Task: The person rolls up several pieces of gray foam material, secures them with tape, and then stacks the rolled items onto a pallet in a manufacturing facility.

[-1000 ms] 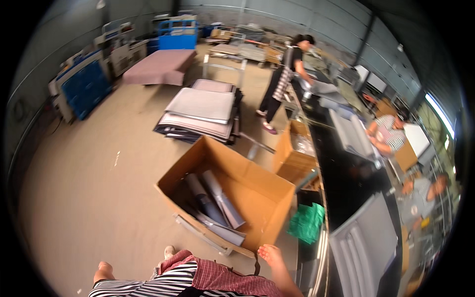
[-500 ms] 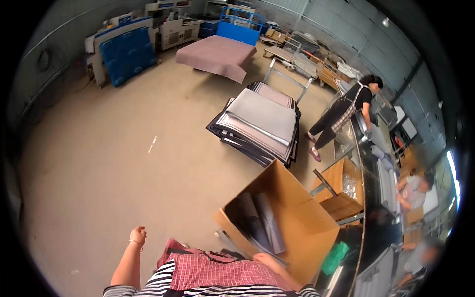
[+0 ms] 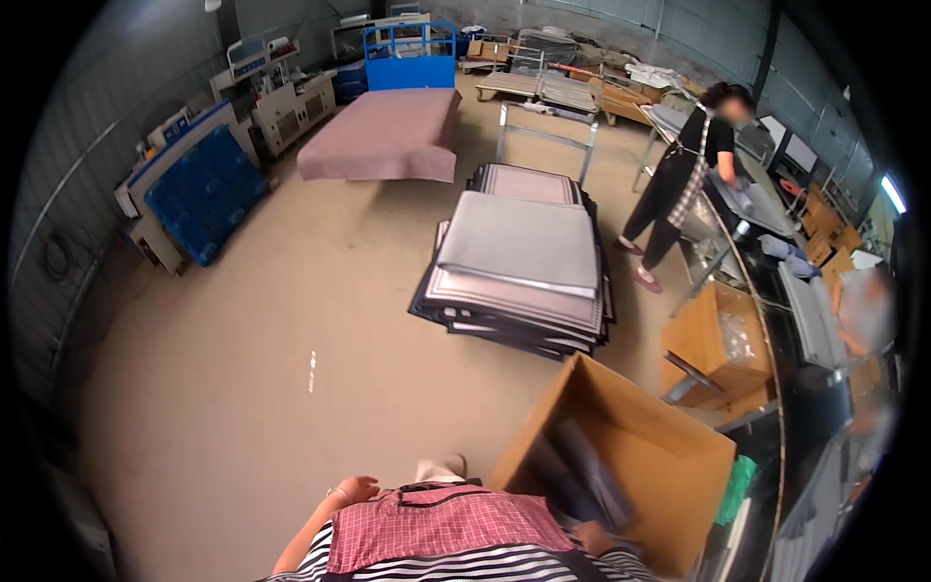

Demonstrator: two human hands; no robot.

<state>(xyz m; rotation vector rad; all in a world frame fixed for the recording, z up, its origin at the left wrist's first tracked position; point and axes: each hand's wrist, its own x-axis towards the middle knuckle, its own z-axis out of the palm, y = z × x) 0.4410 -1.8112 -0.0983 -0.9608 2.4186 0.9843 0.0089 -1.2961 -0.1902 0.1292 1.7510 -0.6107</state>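
My left hand (image 3: 359, 488) hangs beside the checked red apron (image 3: 446, 529). Its fingers are loosely curled, and nothing shows in them; a thin bracelet circles the wrist. On the other side, my right hand (image 3: 592, 536) is at the near edge of a large open cardboard box (image 3: 669, 485). Blur and the angle hide whether its fingers grip the edge. Dark grey rolled pieces (image 3: 592, 475) lean inside the box, a little beyond that hand, and look smeared by motion.
Ahead stands a trolley stacked with grey and pink mats (image 3: 524, 242). Left of it is a cloth-covered cart (image 3: 378, 136), then a blue pallet (image 3: 206, 199). A long black worktable (image 3: 776, 310) runs along the right, with a person (image 3: 684, 175) bent over it. A green bag (image 3: 735, 490) lies near the box.
The view has turned and shifted, with the trolley and box now farther right in it. My left hand has come in closer to the apron. My right hand stays by the box.
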